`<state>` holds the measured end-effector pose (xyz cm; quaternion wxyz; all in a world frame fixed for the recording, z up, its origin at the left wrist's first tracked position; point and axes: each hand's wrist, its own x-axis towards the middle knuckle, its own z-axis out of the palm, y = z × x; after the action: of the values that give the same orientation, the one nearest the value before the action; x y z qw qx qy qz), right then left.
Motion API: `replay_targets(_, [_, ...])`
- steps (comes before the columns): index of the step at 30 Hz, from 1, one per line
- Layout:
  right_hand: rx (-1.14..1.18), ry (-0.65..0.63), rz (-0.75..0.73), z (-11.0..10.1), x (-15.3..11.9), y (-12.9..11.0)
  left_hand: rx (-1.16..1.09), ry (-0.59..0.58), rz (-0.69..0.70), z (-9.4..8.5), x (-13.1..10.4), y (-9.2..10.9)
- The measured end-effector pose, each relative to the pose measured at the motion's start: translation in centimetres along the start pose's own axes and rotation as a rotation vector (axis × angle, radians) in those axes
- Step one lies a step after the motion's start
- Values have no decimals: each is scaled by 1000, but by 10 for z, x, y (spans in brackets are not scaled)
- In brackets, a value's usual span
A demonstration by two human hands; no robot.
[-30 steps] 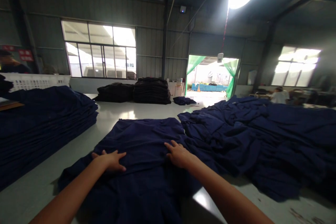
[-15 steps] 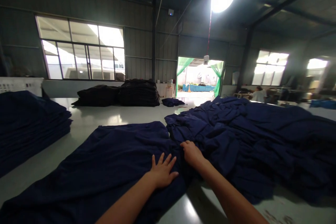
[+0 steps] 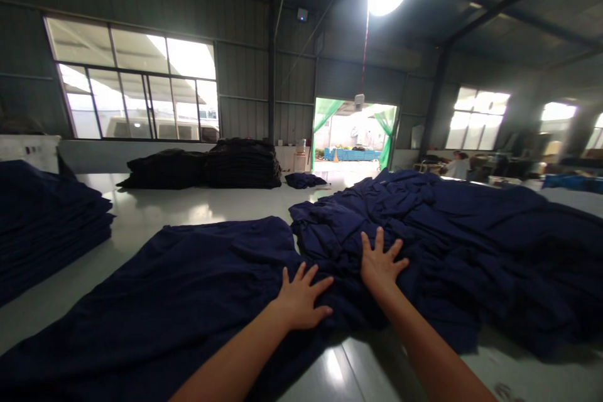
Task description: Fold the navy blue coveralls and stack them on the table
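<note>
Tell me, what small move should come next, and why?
I'd perhaps ease the rumpled navy-blue fabric heap slightly rightward with the right hand: it crowds the right edge of the flatter navy-blue cloth, and that hand lies spread over the heap while the left hand, also spread, is by that edge.

Over the past second my left hand has crossed to the right side of the cloth, and my right hand, curled half a second ago, now spreads wide over the heap.
</note>
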<state>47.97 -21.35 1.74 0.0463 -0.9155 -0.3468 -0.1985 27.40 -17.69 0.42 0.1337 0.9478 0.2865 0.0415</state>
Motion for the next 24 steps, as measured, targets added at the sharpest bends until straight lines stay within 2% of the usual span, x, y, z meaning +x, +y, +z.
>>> replay_targets(2, [46,-68,-5,1,1,5,-51,-102,-8,14,2,-5])
replay_targets(4, [84,-118,-69,-4,2,8,-113,-149,-15,20,3,-12])
replay_targets(6, [116,-135,-127,-15,1,7,-272,-75,-22,15,5,-15])
replay_targets(8, [188,-132,-156,-30,0,-3,-558,113,-74,3,9,-16])
replay_targets(10, [326,-150,-185,-46,-4,-20,-797,286,-142,-11,11,-16])
replay_targets(11, [422,-173,-199,-53,-6,-31,-881,325,-171,-19,11,-16])
replay_targets(15, [959,-316,-239,-65,-23,-84,-1324,344,-272,-43,-6,-22])
replay_targets(17, [1131,-382,-258,-65,-34,-111,-1518,384,-331,-50,-21,-31])
replay_targets(20, [1246,-486,-292,-69,-55,-147,-1508,504,-435,-53,-43,-51])
replay_targets(24, [1482,-599,-351,-84,-76,-179,-1030,674,-554,-54,-70,-93])
